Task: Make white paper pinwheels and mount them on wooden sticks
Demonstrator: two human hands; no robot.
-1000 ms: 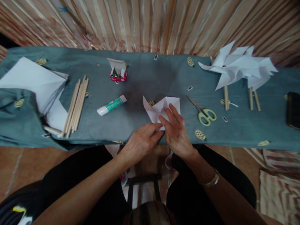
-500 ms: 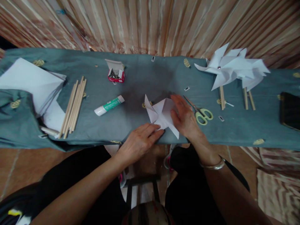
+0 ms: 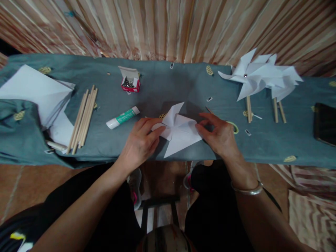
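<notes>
A white paper pinwheel (image 3: 181, 131), its blades folded toward the middle, is in front of me at the table's near edge. My left hand (image 3: 140, 141) pinches its left blade between thumb and fingers. On the opposite side, the thumb and fingertips of my right hand (image 3: 219, 136) close on the right blade. Partly covered by that hand are the scissors (image 3: 233, 126), of which a light green handle loop and a blade tip show.
Left of my hands lie a glue stick (image 3: 123, 117), a small red box of metal pins (image 3: 130, 84), wooden sticks (image 3: 82, 119) and white paper sheets (image 3: 36, 89). To the right are finished pinwheels on sticks (image 3: 259, 75) and a dark phone-like object (image 3: 325, 122).
The paper pinwheel has turned, its blades now pointing differently. My left hand has moved up and left to its left blade; my right hand has shifted right, over the scissors.
</notes>
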